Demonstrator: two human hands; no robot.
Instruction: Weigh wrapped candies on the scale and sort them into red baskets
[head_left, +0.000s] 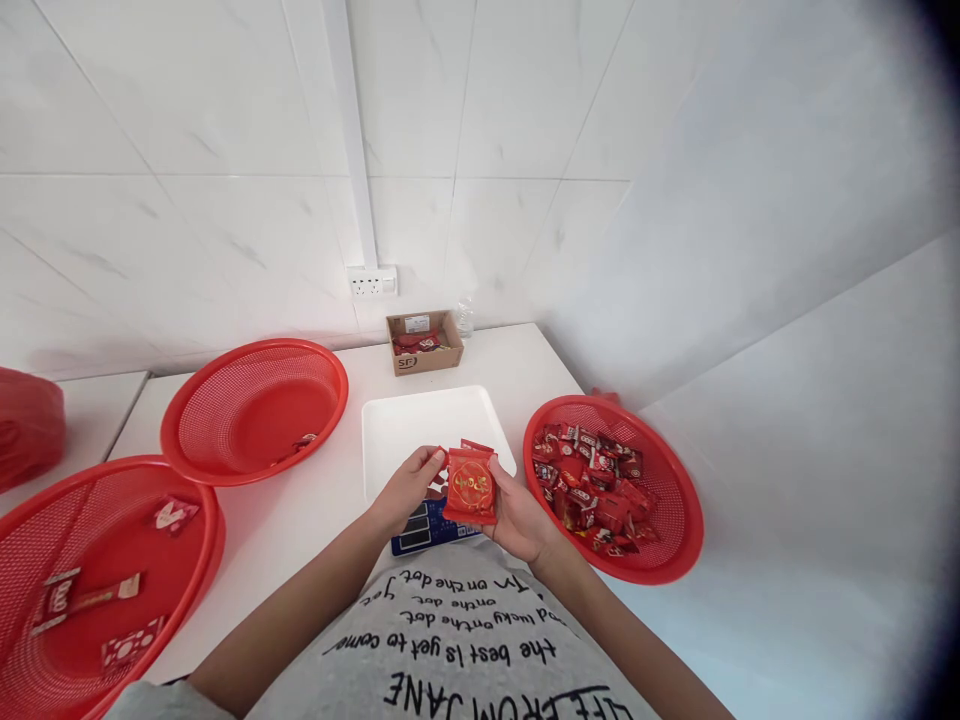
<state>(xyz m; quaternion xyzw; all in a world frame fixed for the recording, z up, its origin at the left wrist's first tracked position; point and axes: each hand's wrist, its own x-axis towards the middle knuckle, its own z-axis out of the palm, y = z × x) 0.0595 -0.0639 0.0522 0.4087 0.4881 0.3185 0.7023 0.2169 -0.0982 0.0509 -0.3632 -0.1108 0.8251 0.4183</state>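
Both hands meet in front of my body, over the near edge of a white weighing scale [420, 425] with a blue keypad panel. My right hand [521, 512] grips a red candy packet [471, 488] printed with a gold round emblem, its thumb on the packet's right edge. At least one more red packet shows behind it. My left hand [409, 488] has its fingers pinched at the left side of these packets, holding a red wrapper corner. A brown-and-white patterned packet [437, 486] shows just by those fingertips.
A red basket [694, 500] full of wrapped sweets stands at the right. Two red baskets at the left, one farther [337, 390] and one nearer [214, 540], hold few packets. A cardboard box [427, 362], a clear plastic container [465, 318] and a wall socket [373, 283] are behind.
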